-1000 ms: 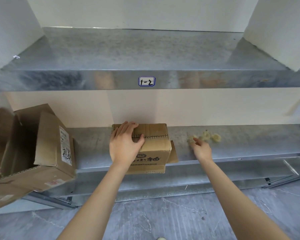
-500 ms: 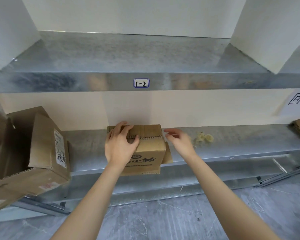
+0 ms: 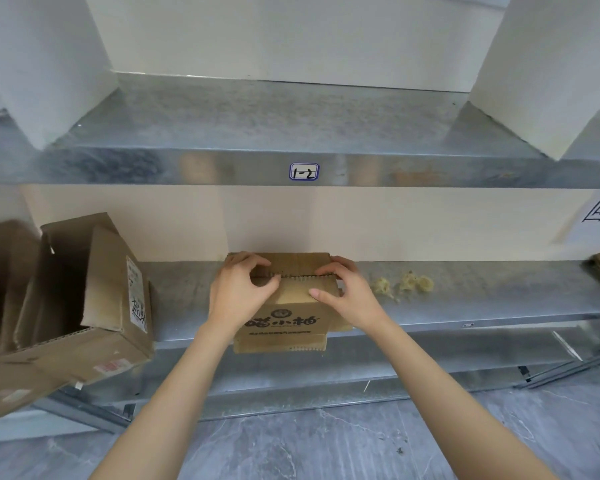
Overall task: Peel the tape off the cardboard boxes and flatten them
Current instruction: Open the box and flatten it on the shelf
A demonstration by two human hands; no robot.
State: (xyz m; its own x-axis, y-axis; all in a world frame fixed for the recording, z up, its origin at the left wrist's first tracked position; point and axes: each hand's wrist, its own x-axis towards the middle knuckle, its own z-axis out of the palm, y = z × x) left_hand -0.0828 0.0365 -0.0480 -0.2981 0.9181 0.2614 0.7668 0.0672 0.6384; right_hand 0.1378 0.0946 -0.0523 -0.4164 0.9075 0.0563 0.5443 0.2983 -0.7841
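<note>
Box: the small box stands on the lower shelf, its front hanging a little over the shelf's front edge, printed side facing me.

Left hand: my left hand is clamped on the left end of the top, fingers curled over the far flap, thumb lying along the seam.

Right hand: my right hand grips the right end, fingertips bent onto the seam, thumb flat on the front face.

Seam: the two top flaps meet in a jagged line between my hands. I cannot tell whether any tape is left across it.

Step in hand: I judge I am about to part the top flaps so the box can be folded flat.

Doing it well: dig fingertips under the near flap's edge at both ends and lift evenly. Brace the box with my thumbs so it doesn't slide off the shelf lip. If tape resists, pick up one corner and pull low along the seam, not straight up.

Risk: a one-sided tug could tear the flap or tip the box toward me.

Nearby: balled tape scraps lie to the right on the shelf, open boxes sit to the left.
</note>
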